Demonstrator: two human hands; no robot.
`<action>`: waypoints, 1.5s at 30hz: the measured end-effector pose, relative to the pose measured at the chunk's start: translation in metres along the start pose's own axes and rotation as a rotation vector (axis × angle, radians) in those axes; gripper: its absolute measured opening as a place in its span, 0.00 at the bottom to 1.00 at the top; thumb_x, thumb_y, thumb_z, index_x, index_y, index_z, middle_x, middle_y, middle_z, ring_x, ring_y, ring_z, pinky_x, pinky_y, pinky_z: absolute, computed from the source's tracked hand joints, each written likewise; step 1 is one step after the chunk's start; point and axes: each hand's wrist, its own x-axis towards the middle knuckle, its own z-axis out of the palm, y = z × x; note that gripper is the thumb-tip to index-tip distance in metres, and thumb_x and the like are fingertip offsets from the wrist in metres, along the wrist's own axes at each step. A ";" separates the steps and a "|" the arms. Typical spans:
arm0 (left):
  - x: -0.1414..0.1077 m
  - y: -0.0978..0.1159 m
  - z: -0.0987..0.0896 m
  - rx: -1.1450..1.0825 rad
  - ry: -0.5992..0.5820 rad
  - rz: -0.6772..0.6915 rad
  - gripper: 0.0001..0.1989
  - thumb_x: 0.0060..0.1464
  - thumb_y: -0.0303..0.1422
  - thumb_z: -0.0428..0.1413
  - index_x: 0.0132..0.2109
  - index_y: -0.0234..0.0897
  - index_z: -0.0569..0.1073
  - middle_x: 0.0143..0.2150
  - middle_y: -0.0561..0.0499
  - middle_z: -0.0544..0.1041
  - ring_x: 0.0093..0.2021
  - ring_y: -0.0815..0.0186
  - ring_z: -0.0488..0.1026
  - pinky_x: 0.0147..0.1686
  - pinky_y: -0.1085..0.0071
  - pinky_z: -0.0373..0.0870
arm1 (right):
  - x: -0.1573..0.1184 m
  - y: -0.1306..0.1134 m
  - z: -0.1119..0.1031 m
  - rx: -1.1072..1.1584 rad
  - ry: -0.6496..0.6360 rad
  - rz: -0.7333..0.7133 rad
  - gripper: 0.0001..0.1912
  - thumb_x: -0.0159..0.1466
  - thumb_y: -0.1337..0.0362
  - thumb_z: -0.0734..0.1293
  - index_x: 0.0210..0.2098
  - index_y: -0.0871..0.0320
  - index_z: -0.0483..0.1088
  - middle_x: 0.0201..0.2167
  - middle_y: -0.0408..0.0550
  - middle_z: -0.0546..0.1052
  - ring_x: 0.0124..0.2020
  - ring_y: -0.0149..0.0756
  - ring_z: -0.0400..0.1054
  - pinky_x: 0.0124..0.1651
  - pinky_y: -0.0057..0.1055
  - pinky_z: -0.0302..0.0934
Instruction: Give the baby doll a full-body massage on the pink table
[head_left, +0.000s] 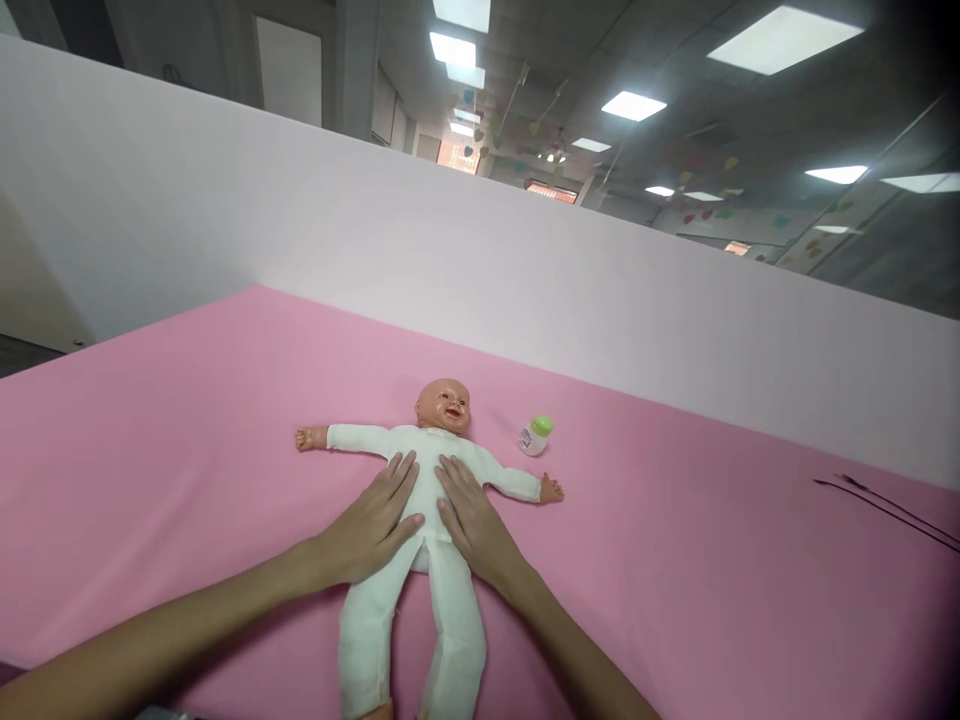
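A baby doll (427,480) with a white cloth body lies on its back on the pink tabletop (225,420), arms spread and legs toward me. Flat on the left side of its torso rests my left hand (371,525), fingers stretched out. My right hand (476,520) lies on the other side of the torso, its fingers also extended. Neither hand grips anything. To the right of the doll's head, a small clear bottle (534,437) with a green cap and a label leans to one side. The doll's feet are mostly out of view.
A white partition (525,270) stands along the far edge of the pink surface. Two thin dark cords or cables (892,510) lie at the far right. Beyond the partition, lit ceiling panels (634,106) and hanging decorations show.
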 end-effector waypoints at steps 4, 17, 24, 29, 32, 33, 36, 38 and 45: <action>0.024 0.001 0.010 0.010 0.035 0.007 0.34 0.73 0.45 0.37 0.77 0.35 0.40 0.78 0.40 0.40 0.77 0.54 0.38 0.74 0.51 0.45 | 0.024 -0.002 -0.006 0.062 -0.052 -0.053 0.30 0.75 0.55 0.55 0.74 0.53 0.50 0.74 0.49 0.55 0.75 0.42 0.47 0.76 0.52 0.42; 0.006 -0.024 -0.009 -0.159 -0.085 -0.244 0.41 0.70 0.54 0.37 0.77 0.32 0.37 0.78 0.41 0.32 0.77 0.53 0.33 0.74 0.49 0.40 | -0.008 0.025 0.002 0.248 0.061 0.368 0.38 0.74 0.43 0.51 0.76 0.54 0.42 0.77 0.48 0.42 0.78 0.43 0.34 0.77 0.52 0.34; -0.026 0.005 -0.028 -0.178 -0.235 -0.015 0.32 0.73 0.46 0.38 0.77 0.44 0.41 0.78 0.52 0.36 0.77 0.57 0.35 0.75 0.54 0.40 | -0.024 -0.017 -0.026 0.287 -0.212 0.220 0.33 0.75 0.48 0.53 0.75 0.46 0.42 0.77 0.41 0.42 0.77 0.41 0.33 0.77 0.49 0.34; 0.018 0.023 -0.016 -0.136 -0.163 0.016 0.39 0.71 0.51 0.39 0.77 0.33 0.38 0.78 0.42 0.36 0.77 0.53 0.35 0.74 0.51 0.41 | 0.009 -0.011 -0.022 0.200 -0.237 0.101 0.38 0.74 0.48 0.57 0.76 0.51 0.38 0.77 0.47 0.42 0.77 0.44 0.35 0.77 0.51 0.37; 0.046 0.020 -0.004 -0.104 -0.090 -0.029 0.42 0.69 0.54 0.40 0.76 0.28 0.41 0.78 0.37 0.39 0.77 0.52 0.35 0.75 0.50 0.39 | 0.028 0.002 -0.013 0.126 -0.136 0.075 0.41 0.72 0.50 0.60 0.76 0.54 0.38 0.77 0.52 0.44 0.77 0.47 0.38 0.77 0.53 0.39; 0.053 0.015 -0.002 -0.097 -0.063 -0.036 0.42 0.69 0.54 0.39 0.76 0.29 0.43 0.78 0.38 0.40 0.77 0.53 0.37 0.74 0.50 0.38 | 0.032 0.006 -0.011 0.110 -0.099 0.074 0.39 0.72 0.50 0.60 0.76 0.54 0.40 0.76 0.52 0.46 0.77 0.46 0.40 0.77 0.53 0.39; 0.063 -0.001 0.002 -0.083 0.001 -0.083 0.40 0.69 0.56 0.37 0.76 0.34 0.47 0.78 0.40 0.44 0.77 0.54 0.37 0.74 0.49 0.37 | 0.037 0.012 -0.005 0.099 -0.006 0.086 0.35 0.73 0.49 0.58 0.75 0.53 0.48 0.75 0.51 0.52 0.76 0.45 0.44 0.76 0.53 0.40; 0.062 -0.012 0.002 -0.095 0.023 -0.133 0.40 0.68 0.57 0.38 0.76 0.37 0.48 0.78 0.42 0.43 0.77 0.52 0.34 0.74 0.47 0.38 | 0.035 0.014 -0.002 0.117 0.045 0.114 0.33 0.73 0.48 0.57 0.73 0.53 0.52 0.74 0.51 0.55 0.75 0.45 0.46 0.76 0.54 0.39; 0.019 -0.008 -0.011 -0.146 -0.060 -0.286 0.39 0.69 0.56 0.37 0.77 0.37 0.44 0.78 0.42 0.36 0.77 0.51 0.36 0.72 0.50 0.48 | 0.016 0.042 0.001 0.141 0.271 0.295 0.33 0.73 0.45 0.56 0.68 0.60 0.61 0.69 0.60 0.65 0.70 0.50 0.57 0.72 0.57 0.50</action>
